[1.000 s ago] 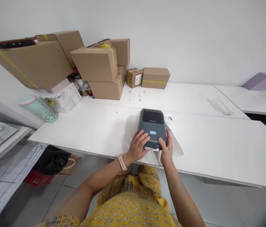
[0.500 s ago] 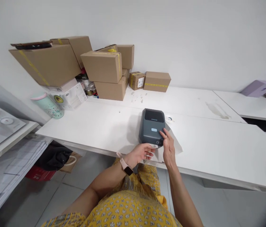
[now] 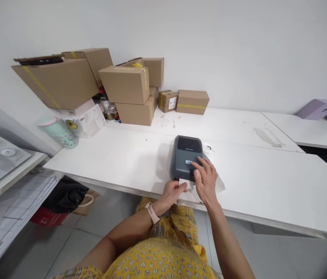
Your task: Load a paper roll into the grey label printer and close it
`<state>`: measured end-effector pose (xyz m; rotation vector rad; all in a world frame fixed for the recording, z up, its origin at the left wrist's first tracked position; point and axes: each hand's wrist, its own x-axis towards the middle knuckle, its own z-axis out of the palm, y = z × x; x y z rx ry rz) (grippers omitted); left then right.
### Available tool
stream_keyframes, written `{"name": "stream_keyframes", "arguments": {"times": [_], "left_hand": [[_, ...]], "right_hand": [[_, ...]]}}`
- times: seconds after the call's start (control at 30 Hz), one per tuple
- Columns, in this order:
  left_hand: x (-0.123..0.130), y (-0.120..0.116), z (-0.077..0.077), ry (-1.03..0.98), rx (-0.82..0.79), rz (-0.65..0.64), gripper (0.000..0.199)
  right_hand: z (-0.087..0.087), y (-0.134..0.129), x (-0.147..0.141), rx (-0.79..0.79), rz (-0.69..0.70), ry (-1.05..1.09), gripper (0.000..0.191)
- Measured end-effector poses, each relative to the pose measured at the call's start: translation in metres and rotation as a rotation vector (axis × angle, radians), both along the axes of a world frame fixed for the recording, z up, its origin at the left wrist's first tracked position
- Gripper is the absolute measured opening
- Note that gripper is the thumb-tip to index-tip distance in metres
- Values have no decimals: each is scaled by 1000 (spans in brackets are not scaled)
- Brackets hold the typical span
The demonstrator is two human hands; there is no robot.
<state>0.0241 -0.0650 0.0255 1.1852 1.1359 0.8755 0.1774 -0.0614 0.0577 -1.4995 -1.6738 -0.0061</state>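
Here, the left hand (image 3: pixel 174 192) pinches a white paper strip (image 3: pixel 184 182) at the near edge of the dark gray device (image 3: pixel 181 155), which sits just beyond that hand on the white table (image 3: pixel 117 155). The right hand (image 3: pixel 206 181) is partly open, its index finger extended to the device's pale button (image 3: pixel 188 162).

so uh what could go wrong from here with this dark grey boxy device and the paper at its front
The short white paper strip could tear or skew if the left hand, gripping its end, pulled sideways.

The right hand's index finger is at the pale rectangular button, so an accidental press seems possible.

The dark grey boxy device sits near the white table's front edge; a hard tug might drag it closer.
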Motion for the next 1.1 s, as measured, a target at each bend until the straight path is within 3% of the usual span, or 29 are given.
{"name": "stream_keyframes", "arguments": {"times": [0.07, 0.23, 0.37, 0.47, 0.6, 0.73, 0.83, 0.9, 1.0, 1.1], "left_hand": [[-11, -1, -2, 81, 85, 63, 34], [-30, 9, 5, 166, 324, 360, 23], [-25, 22, 14, 99, 418, 293, 37], [-19, 26, 18, 62, 406, 239, 44], [-16, 33, 32, 22, 434, 220, 48], [-13, 63, 62, -21, 546, 211, 48], [-8, 97, 86, -70, 620, 175, 46], [-5, 120, 94, -81, 632, 196, 42], [-3, 148, 86, -59, 598, 273, 32], [-4, 159, 60, 29, 479, 329, 30]], "right_hand": [[1, 4, -1, -1, -19, -83, 35], [-3, 8, -6, 33, -75, -173, 31], [-3, 4, -2, -39, -1, -52, 32], [-4, -2, 5, -113, 87, 242, 45], [-2, 1, 13, -153, 86, 577, 59], [20, 32, 19, -93, 115, 580, 65], [48, 67, 24, -22, 135, 523, 67], [68, 89, 27, 13, 127, 484, 68], [89, 121, 32, 34, 101, 451, 72], [92, 146, 40, 55, 58, 436, 73]]}}
